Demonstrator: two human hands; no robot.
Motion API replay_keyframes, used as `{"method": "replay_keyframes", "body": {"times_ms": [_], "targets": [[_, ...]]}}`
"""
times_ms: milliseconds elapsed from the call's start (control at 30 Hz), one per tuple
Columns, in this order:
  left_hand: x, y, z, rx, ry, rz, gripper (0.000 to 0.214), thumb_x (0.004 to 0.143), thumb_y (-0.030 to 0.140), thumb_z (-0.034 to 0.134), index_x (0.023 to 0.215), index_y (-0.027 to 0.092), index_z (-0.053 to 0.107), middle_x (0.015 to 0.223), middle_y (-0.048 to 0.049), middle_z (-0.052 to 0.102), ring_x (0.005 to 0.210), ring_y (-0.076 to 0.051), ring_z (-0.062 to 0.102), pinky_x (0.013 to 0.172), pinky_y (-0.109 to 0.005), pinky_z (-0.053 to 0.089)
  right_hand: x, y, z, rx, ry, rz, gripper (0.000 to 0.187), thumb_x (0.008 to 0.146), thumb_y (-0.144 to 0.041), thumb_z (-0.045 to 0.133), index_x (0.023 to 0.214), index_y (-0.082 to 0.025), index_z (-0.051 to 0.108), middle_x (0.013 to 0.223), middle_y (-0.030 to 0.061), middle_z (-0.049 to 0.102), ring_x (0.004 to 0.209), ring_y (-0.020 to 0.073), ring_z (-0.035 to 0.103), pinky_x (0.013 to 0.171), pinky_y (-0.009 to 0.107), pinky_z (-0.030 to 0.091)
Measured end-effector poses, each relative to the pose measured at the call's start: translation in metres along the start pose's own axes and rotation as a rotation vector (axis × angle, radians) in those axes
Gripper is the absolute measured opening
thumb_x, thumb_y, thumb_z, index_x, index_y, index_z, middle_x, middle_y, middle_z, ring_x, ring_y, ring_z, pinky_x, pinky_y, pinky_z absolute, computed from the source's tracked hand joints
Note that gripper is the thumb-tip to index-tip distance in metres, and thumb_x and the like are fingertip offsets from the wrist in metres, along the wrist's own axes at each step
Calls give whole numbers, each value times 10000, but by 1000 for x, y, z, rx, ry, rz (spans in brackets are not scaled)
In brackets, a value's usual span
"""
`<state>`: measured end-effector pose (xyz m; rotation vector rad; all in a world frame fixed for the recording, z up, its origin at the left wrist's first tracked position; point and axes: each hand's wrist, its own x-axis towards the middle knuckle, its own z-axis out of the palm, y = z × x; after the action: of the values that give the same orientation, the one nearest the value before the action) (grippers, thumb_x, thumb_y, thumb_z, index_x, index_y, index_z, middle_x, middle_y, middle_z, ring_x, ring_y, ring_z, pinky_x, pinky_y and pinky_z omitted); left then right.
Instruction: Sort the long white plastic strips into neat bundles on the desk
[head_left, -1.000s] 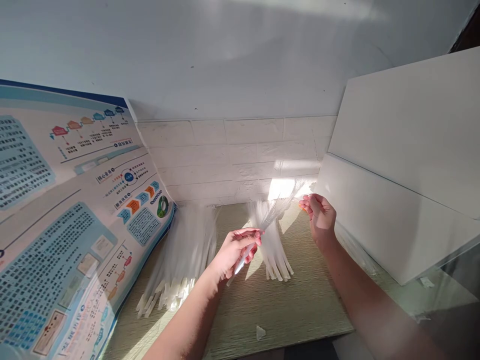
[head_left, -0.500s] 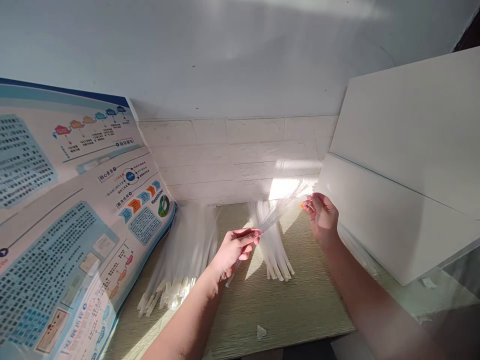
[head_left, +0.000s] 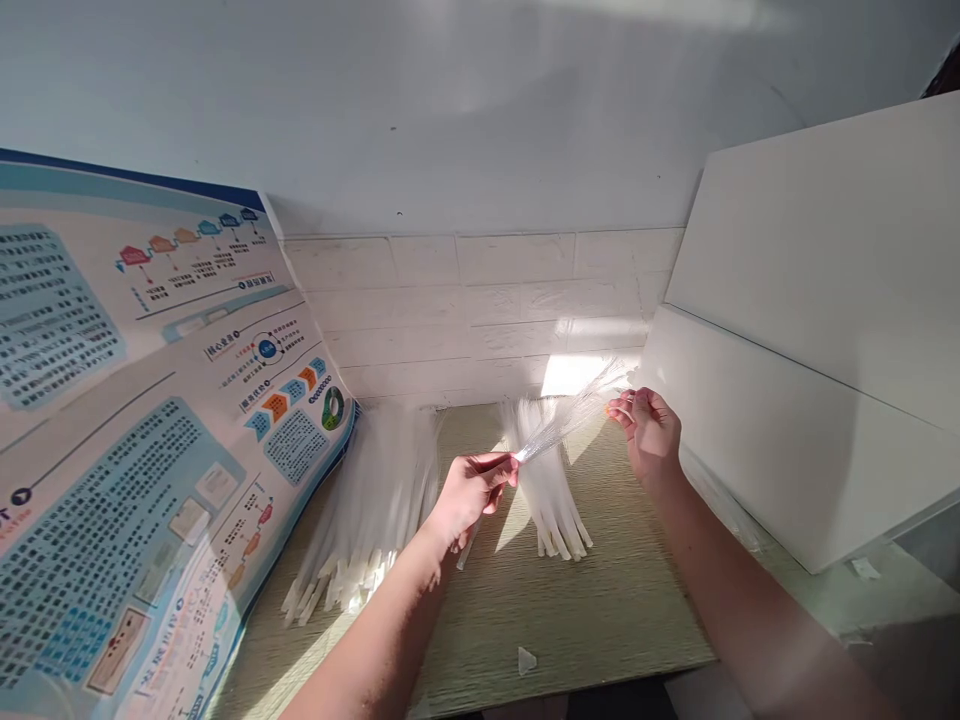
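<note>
My left hand (head_left: pixel 474 492) is closed on a bundle of fine clear filaments (head_left: pixel 566 422), whose far end fans out to the upper right. Its other end shows as a thin strip below the hand. To the right, my right hand (head_left: pixel 646 425) pinches something small beside the fanned tips; a bit of orange shows at its fingers, but the thing itself is too small to name. Beneath the held bundle, several whitish filament bundles (head_left: pixel 559 505) lie on the table, with blunt ends towards me. A larger pile of similar bundles (head_left: pixel 375 500) lies left of my left hand.
A printed poster sheet (head_left: pixel 180 420) stands slanted along the left side. White panels (head_left: pixel 795 380) form a barrier on the right, and a pale brick-patterned wall (head_left: pixel 450 320) closes the back. A small clear scrap (head_left: pixel 526 660) lies near the front edge of the green table (head_left: pixel 600 620).
The whole view has shifted slightly. Both hands keep nearly the same places, and the held filaments catch more light near my left fingers.
</note>
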<state>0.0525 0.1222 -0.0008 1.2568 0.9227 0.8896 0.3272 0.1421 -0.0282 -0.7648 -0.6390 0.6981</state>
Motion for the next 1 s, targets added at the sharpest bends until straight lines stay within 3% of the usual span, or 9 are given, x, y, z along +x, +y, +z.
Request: {"method": "replay_keyframes", "body": {"times_ms": [167, 333, 533, 733, 867, 1000], "targets": [[0, -1, -2, -8, 25, 8, 272, 722, 384, 790, 724, 127, 701, 681, -8, 567, 501, -63, 314, 435, -222, 184, 3, -5, -5, -6, -19, 8, 392, 701, -526, 860, 883, -239, 665, 910, -2, 648, 776, 158, 677, 738, 334, 561], [0, 1, -4, -19, 35, -1, 354, 705, 456, 809, 710, 121, 694, 693, -3, 561, 491, -49, 313, 433, -214, 175, 0, -8, -1, -40, -237, 18, 410, 870, -544, 700, 1179, -277, 659, 1051, 65, 686, 869, 223, 704, 692, 365, 557], [0, 1, -6, -19, 20, -12, 360, 724, 443, 805, 667, 115, 669, 712, -9, 547, 505, -47, 329, 433, -207, 176, -4, -5, 2, -286, -252, -215, 531, 856, -405, 746, 1350, -326, 570, 1085, 41, 644, 908, 206, 683, 715, 347, 580], [1, -4, -7, -9, 13, -33, 286, 747, 372, 786, 854, 112, 736, 728, -15, 563, 518, -58, 348, 432, -203, 180, -11, -9, 0, -605, -161, -428, 216, 933, -382, 624, 1096, -278, 719, 1135, 54, 630, 919, 184, 651, 776, 339, 566], [1, -4, -6, 5, 47, -27, 349, 747, 412, 768, 929, 116, 743, 701, 6, 544, 467, -52, 343, 419, -211, 181, -14, -10, 2, -655, -157, -427, 188, 925, -377, 633, 1032, -265, 740, 1076, 51, 664, 921, 199, 665, 815, 360, 568], [2, -4, -3, 33, 81, 1, 417, 748, 519, 761, 869, 122, 730, 645, 32, 496, 433, -50, 308, 416, -223, 186, -14, -9, 2, -632, -165, -376, 205, 936, -399, 623, 1029, -259, 740, 1062, 45, 679, 861, 188, 684, 784, 351, 566]]}}
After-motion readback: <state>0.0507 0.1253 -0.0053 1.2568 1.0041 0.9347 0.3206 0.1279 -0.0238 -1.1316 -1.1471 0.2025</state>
